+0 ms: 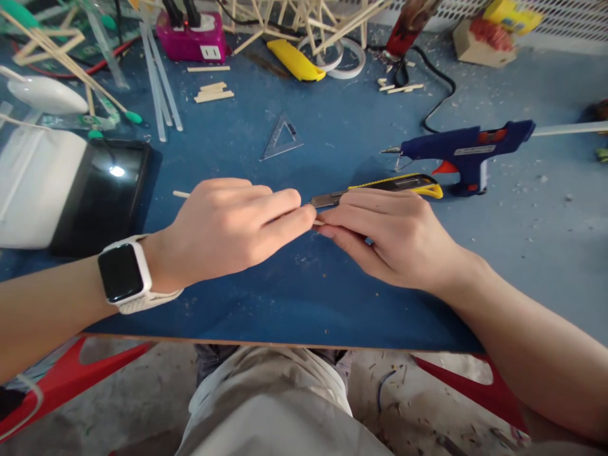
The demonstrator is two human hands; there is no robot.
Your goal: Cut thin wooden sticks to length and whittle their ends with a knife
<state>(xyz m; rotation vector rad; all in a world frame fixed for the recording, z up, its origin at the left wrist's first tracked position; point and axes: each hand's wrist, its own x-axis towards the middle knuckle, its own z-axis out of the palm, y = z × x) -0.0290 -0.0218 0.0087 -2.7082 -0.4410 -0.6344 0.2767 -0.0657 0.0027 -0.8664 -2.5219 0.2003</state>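
Observation:
My left hand, a watch on its wrist, is closed over a thin wooden stick. A pale stick end shows left of that hand; whether it belongs to the same piece is hidden. My right hand pinches the wooden stick between thumb and fingers, right at the left fingertips. Just behind the right fingers lies a yellow-and-black utility knife, its blade out and pointing left. The right hand partly covers the knife, and I cannot tell whether it touches it.
A blue glue gun lies at the right. Farther back are a clear triangle ruler, short wooden pieces, a yellow cutter, tape rolls and a purple power socket. Glue sticks and a black tablet-like slab lie left.

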